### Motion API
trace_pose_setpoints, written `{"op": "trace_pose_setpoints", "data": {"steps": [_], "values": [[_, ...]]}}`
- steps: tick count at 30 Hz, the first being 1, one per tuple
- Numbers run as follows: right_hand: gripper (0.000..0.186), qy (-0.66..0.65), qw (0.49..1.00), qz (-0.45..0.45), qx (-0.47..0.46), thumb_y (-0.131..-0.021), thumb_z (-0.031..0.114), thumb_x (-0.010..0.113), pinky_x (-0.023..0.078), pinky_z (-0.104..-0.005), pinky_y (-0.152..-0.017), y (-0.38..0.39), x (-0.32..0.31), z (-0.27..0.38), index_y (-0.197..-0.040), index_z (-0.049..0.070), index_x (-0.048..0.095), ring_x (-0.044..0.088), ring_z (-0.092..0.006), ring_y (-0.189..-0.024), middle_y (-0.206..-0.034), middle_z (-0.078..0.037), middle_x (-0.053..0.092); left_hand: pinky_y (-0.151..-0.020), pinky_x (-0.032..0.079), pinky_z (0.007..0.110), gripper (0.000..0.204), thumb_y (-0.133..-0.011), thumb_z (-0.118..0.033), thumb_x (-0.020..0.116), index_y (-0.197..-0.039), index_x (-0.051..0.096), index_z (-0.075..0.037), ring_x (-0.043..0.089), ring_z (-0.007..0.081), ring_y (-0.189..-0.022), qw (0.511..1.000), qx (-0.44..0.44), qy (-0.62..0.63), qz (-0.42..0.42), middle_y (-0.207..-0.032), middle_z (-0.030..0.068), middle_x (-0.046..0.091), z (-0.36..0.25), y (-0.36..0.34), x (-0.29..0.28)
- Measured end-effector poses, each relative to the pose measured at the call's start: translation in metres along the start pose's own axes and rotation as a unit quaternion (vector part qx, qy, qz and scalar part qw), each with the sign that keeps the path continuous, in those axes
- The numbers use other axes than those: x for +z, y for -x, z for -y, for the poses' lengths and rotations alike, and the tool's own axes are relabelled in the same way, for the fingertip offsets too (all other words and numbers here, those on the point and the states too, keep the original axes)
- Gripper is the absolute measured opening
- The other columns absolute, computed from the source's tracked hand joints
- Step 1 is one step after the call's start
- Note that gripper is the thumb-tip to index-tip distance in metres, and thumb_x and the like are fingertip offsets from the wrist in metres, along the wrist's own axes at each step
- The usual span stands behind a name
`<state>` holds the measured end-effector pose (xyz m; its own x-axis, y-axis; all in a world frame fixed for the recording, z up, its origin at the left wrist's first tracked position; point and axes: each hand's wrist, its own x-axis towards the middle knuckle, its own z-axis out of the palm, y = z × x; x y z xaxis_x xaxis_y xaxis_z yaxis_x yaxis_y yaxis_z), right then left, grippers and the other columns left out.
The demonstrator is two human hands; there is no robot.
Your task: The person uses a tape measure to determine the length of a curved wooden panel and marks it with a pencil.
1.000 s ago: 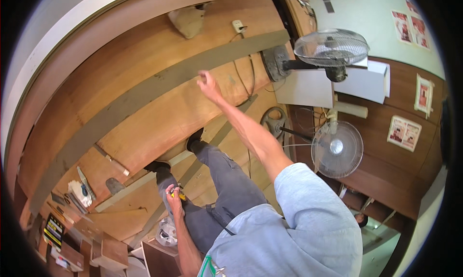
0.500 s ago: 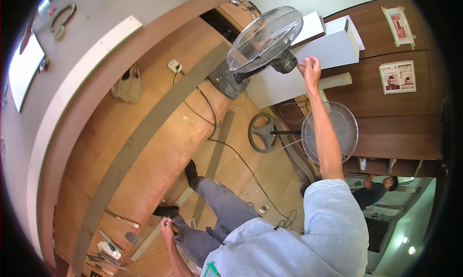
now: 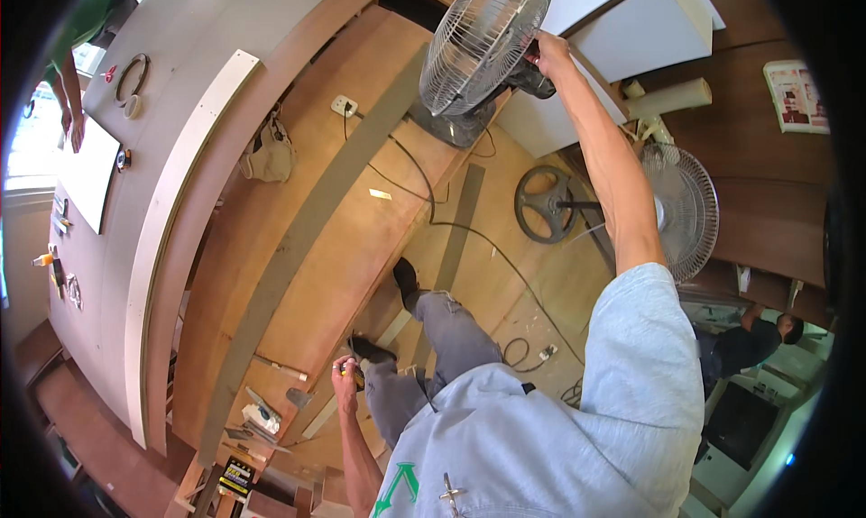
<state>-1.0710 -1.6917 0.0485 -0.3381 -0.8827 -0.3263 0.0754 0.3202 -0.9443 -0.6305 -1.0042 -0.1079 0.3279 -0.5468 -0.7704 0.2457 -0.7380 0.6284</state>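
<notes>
My right arm (image 3: 613, 171) reaches up and away. My right hand (image 3: 552, 56) is closed at the back of a black desk fan's wire cage (image 3: 487, 45), by its motor housing. The fan's base (image 3: 451, 126) stands on a wooden bench. My left hand (image 3: 345, 378) hangs low beside my leg, fingers wrapped round a small yellow-and-black object (image 3: 359, 376), mostly hidden.
A long grey-brown strip (image 3: 307, 234) runs along the bench, past a white socket (image 3: 344, 106) and cable. A second fan (image 3: 690, 216) with a round base (image 3: 545, 204) stands right. Co-workers appear upper left (image 3: 68, 76) and far right (image 3: 753, 342).
My right hand has moved from beside the desk fan onto the back of it and closed there. The whole view has shifted, showing more of the left-hand table. My left hand keeps its hold.
</notes>
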Motion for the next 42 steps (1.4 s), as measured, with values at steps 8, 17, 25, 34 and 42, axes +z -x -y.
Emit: {"op": "trace_pose_setpoints", "data": {"steps": [8, 17, 25, 34, 42], "values": [[0.013, -0.111, 0.993, -0.015, -0.039, -0.093, 0.012, 0.055, 0.05, -0.0303, -0.053, 0.137, -0.118, -0.014, -0.096, 0.001, 0.06, 0.056, -0.0148, -0.058, -0.074, -0.006, 0.06, -0.061, 0.047, 0.027, 0.019, -0.093, -0.023, 0.059, -0.101, 0.055, -0.006, 0.056, 0.0126, -0.068, 0.992, -0.053, 0.001, -0.11, -0.077, 0.0046, 0.06, 0.011, 0.053, -0.062], [0.025, -0.045, 0.991, -0.124, 0.024, -0.093, 0.013, 0.055, 0.048, -0.0304, -0.051, 0.301, -0.197, -0.079, -0.115, 0.001, 0.055, 0.059, -0.0153, -0.056, -0.075, -0.006, 0.063, -0.065, 0.045, 0.029, 0.029, -0.093, -0.034, 0.059, -0.1, 0.056, -0.006, 0.055, 0.0136, -0.074, 0.994, -0.007, -0.111, -0.023, -0.079, 0.0049, 0.06, -0.012, 0.02, -0.068], [0.022, 0.055, 0.979, -0.19, 0.049, -0.093, 0.013, 0.056, 0.048, -0.0244, -0.061, 0.431, -0.348, -0.209, -0.111, 0.002, 0.063, 0.059, -0.0095, -0.071, -0.083, -0.001, 0.064, -0.056, 0.047, 0.028, 0.035, -0.092, -0.039, 0.06, -0.102, 0.056, -0.005, 0.057, 0.0135, -0.068, 0.969, 0.08, -0.22, 0.081, -0.078, 0.005, 0.059, -0.071, -0.024, -0.055], [0.024, -0.028, 0.961, -0.25, 0.118, -0.093, 0.015, 0.06, 0.048, -0.0234, -0.059, 0.537, -0.443, -0.322, -0.113, 0.002, 0.061, 0.058, -0.0088, -0.067, -0.081, 0.0, 0.063, -0.065, 0.046, 0.027, 0.03, -0.093, -0.031, 0.061, -0.105, 0.057, -0.004, 0.056, 0.0114, -0.075, 0.924, 0.087, -0.364, 0.079, -0.083, 0.0032, 0.06, -0.074, -0.011, -0.08], [0.026, 0.04, 0.949, -0.3, 0.085, -0.094, 0.018, 0.058, 0.046, -0.0246, -0.062, 0.54, -0.465, -0.371, -0.116, 0.007, 0.063, 0.056, -0.0091, -0.069, -0.082, 0.001, 0.062, -0.07, 0.051, 0.033, 0.038, -0.091, -0.034, 0.062, -0.106, 0.062, 0.001, 0.062, 0.0193, -0.077, 0.918, 0.076, -0.386, 0.044, -0.085, 0.008, 0.065, -0.021, -0.012, -0.105]]}}
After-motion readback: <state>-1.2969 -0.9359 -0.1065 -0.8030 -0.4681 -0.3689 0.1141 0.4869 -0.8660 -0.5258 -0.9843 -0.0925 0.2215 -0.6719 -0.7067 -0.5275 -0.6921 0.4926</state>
